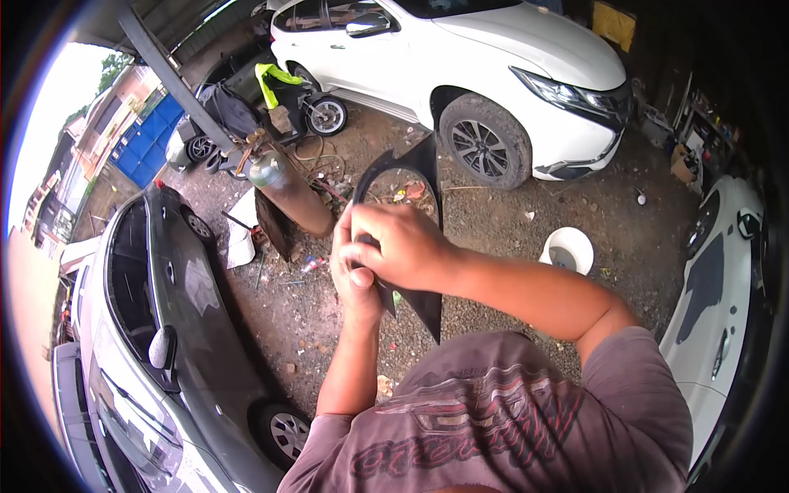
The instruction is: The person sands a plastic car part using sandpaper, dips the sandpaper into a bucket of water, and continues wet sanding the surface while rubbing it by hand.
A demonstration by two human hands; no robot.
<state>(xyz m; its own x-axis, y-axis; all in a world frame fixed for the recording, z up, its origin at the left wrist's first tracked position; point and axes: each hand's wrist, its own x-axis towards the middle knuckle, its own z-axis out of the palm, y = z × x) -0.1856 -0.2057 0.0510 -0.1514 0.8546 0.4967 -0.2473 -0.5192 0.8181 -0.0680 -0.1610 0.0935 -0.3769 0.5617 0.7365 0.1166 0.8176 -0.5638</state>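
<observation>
A black car trim piece [429, 164] with a large round opening and pointed ends is held up in front of my chest. My left hand [352, 283] grips its near-left rim, thumb up and fingers wrapped around the edge. Over the same part of the rim, my right hand [399, 242] is closed with its fingers curled in, close against the left thumb. Whether a small item sits inside the right fingers is hidden. Gravelly ground shows through the round opening.
A white car [526, 62] stands ahead and a dark grey car [168, 271] to the left. On the right is another car [707, 296] with grey patches. A white bucket [569, 250], a gas cylinder [292, 193] and a motorbike [300, 111] are around me.
</observation>
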